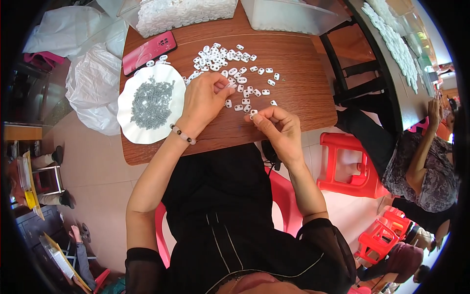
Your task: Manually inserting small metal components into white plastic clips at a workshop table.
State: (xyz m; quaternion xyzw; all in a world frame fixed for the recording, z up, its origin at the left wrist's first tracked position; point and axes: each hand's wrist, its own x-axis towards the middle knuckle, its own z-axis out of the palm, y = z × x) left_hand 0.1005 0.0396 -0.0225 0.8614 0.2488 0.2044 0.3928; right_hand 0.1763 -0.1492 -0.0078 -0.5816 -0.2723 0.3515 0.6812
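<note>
Still early, I'm judging: my left hand [203,98] is pinching a white plastic piece [230,85] from the scattered pile [230,63], my right hand [280,128] is gripping another [253,113]; the plate of grey screws [151,103] is sitting full.
</note>
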